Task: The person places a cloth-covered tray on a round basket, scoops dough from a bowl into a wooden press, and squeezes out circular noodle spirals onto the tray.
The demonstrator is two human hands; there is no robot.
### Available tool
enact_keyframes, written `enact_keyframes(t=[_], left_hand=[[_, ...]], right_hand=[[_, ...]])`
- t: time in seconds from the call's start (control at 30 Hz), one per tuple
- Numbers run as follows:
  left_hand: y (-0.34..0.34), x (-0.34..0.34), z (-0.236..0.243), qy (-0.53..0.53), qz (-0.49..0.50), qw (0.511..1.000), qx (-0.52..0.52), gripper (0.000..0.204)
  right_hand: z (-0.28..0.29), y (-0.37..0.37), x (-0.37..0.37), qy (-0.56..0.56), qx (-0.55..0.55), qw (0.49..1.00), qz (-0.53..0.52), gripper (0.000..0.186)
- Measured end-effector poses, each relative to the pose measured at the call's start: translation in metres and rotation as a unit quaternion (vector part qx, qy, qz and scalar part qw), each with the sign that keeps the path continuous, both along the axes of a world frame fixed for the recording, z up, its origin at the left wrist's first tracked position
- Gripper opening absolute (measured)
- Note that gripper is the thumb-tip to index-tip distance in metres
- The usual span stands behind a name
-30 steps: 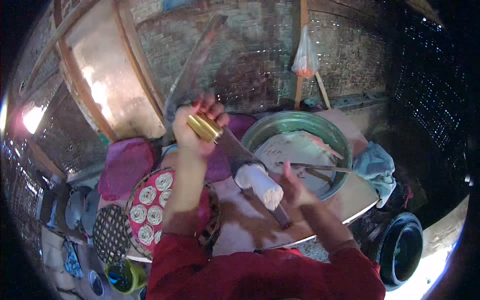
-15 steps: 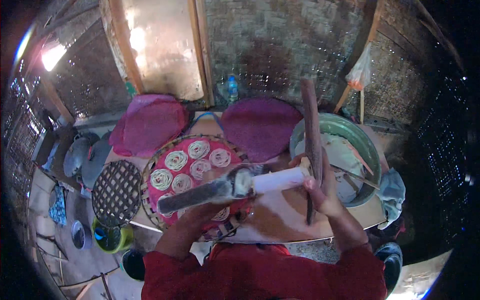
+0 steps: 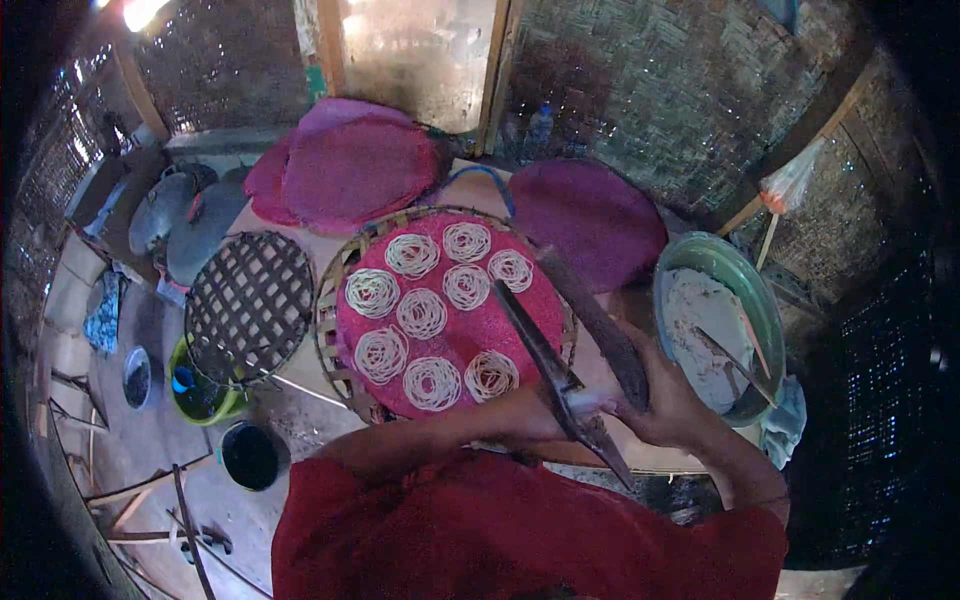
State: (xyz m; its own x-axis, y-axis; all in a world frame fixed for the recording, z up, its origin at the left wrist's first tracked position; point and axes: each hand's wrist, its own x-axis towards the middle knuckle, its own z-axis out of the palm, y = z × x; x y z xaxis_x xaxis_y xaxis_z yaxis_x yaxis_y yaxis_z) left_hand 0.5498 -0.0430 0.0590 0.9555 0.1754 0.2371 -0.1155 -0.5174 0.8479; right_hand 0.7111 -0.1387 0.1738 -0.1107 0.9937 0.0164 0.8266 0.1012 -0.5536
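Observation:
Both my hands hold a noodle press with two dark wooden bars and a short white part showing between them. My left hand is closed at the nearer bar, its fingers partly hidden. My right hand wraps round the other bar, close to the left. The press is tilted above the near right edge of a round woven bamboo tray. A pink mat lines that tray, bearing several coiled nests of pale noodle strands.
Right of the tray stands a green basin with white dough and a stick inside. Pink mats and a purple mat lie behind. Left are an open-weave tray and a green tub.
The press's bars have come together; its white cylinder, long and exposed before, is now mostly hidden. My hands have drawn closer and lower. The view has turned, shifting the table's contents rightward.

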Motion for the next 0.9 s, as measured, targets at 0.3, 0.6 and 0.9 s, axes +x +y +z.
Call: enact_keyframes(t=[0.3, 0.6, 0.9], left_hand=[[0.058, -0.049, 0.113, 0.111, -0.037, 0.984, -0.131, 0.067], [0.151, 0.008, 0.177, -0.308, -0.122, 0.787, -0.521, 0.066], [0.244, 0.033, -0.022, -0.399, -0.035, 0.581, -0.709, 0.068]], right_hand=[[-0.063, -0.059, 0.045, 0.699, -0.332, 0.626, 0.093, 0.097], [-0.085, 0.000, 0.042, 0.745, -0.342, 0.571, 0.051, 0.095], [-0.036, 0.072, 0.033, 0.558, -0.418, 0.712, -0.086, 0.083]])
